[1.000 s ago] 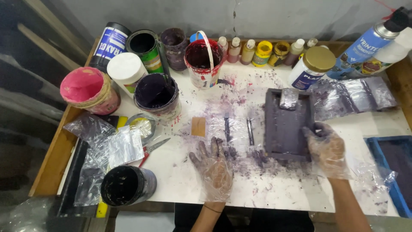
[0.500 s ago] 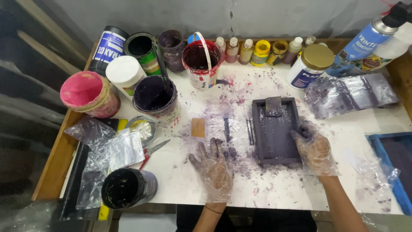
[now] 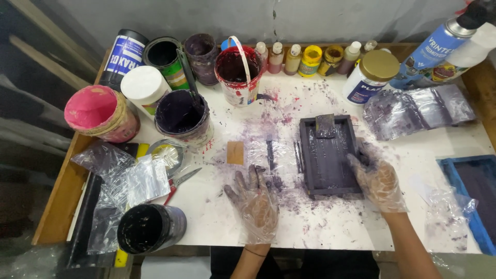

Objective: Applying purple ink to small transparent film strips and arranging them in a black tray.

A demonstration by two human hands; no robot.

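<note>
I see my right hand [image 3: 380, 183], in a clear plastic glove smeared with purple ink, laid over the near right corner of a small dark screen-printing frame [image 3: 327, 156]; the fingers curl onto the frame's right rail and grip it, the forearm running back toward the bottom right edge. The frame lies flat on the white tabletop [image 3: 330, 227], directly under and to the left of that grip, with a dark squeegee block [image 3: 325, 125] resting on its far end.

My left hand [image 3: 256, 204], also gloved, lies palm down on the table well to the left of the frame, fingers spread and holding nothing, fingertips on a purple-stained patch.

Beyond the left hand sit a small tan card [image 3: 235, 153] and thin dark strips on clear film. Farther left of it are scissors [image 3: 178, 182], crumpled plastic sheets [image 3: 129, 175] and a black ink tub [image 3: 147, 227] lying on its side. Past the frame, along the wall, stand a purple ink tub [image 3: 181, 114], a pink-stained tub [image 3: 98, 111], a red-smeared bucket [image 3: 236, 70], a row of small bottles [image 3: 310, 58] and a white jar with a gold lid [image 3: 369, 77]. To the right of the grip lie stained plastic bags [image 3: 418, 108] and a blue-framed screen [image 3: 473, 191]. The table has a wooden rim and a grey wall behind.
</note>
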